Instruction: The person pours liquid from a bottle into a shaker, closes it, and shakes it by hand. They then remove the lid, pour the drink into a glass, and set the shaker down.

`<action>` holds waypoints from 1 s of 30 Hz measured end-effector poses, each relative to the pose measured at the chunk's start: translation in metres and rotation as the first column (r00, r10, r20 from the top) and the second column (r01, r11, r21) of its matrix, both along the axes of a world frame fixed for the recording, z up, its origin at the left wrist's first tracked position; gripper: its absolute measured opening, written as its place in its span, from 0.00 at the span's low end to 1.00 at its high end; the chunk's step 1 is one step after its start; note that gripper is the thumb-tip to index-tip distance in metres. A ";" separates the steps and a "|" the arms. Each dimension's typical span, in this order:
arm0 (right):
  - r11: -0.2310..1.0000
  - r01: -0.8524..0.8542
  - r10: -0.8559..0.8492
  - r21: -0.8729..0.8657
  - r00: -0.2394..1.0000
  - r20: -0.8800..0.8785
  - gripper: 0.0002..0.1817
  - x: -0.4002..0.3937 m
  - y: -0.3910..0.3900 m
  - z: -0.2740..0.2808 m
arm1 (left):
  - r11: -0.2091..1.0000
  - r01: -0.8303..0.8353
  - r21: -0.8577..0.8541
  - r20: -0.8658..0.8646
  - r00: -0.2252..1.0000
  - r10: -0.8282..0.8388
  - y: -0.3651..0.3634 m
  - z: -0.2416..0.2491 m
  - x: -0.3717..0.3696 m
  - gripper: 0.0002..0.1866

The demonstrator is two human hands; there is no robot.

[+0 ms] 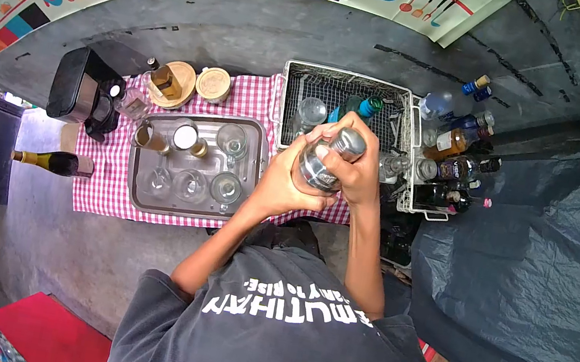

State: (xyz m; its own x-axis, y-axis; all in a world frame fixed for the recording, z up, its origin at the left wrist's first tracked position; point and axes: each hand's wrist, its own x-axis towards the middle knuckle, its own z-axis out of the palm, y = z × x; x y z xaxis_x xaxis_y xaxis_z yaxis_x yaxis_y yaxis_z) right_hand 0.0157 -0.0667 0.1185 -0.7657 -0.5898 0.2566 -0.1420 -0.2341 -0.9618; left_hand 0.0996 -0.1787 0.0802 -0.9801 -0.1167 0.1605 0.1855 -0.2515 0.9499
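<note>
from the head view, looking straight down, the person holds a metal shaker [326, 160] in front of the chest, above the near edge of the checked cloth [103, 187]. both hands are closed around it. the left hand [282, 183] grips the lower, wider part from the left side, and the right hand [358, 170] wraps the upper part, with its fingers near the cap. the long axis of the shaker is tilted: the cap end points up and to the right, toward the wire basket [402, 115], and the bottom end points down toward the left palm. the two hands are touching each other around the shaker, so no hand is nearer than the other.

on the cloth, to the left of the hands, lies a metal tray [140, 197] with several glasses [225, 187]. the wire basket stands just behind the hands, with a few bottles inside. more bottles [455, 167] stand to the right of it. a dark bottle [53, 161] lies on its side at the left edge of the cloth
</note>
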 end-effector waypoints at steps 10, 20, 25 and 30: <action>0.997 0.017 -0.011 -0.070 0.996 0.087 0.12 0.016 0.004 0.027 | 0.989 -0.020 -0.147 -0.091 0.996 0.006 0.000 0.017 0.004 0.47; 0.984 0.074 -0.070 -0.164 0.997 0.029 0.14 0.023 0.013 0.019 | 0.985 0.006 -0.174 -0.063 0.998 -0.017 0.005 0.012 0.009 0.46; 0.984 0.039 -0.071 -0.175 0.981 -0.183 0.15 0.023 0.018 0.014 | 0.976 -0.030 -0.214 -0.079 0.997 0.014 0.006 0.017 0.013 0.45; 0.994 0.028 -0.050 -0.102 0.975 -0.218 0.13 0.025 0.020 0.018 | 0.964 -0.002 -0.266 -0.038 0.999 -0.008 0.005 0.017 0.014 0.48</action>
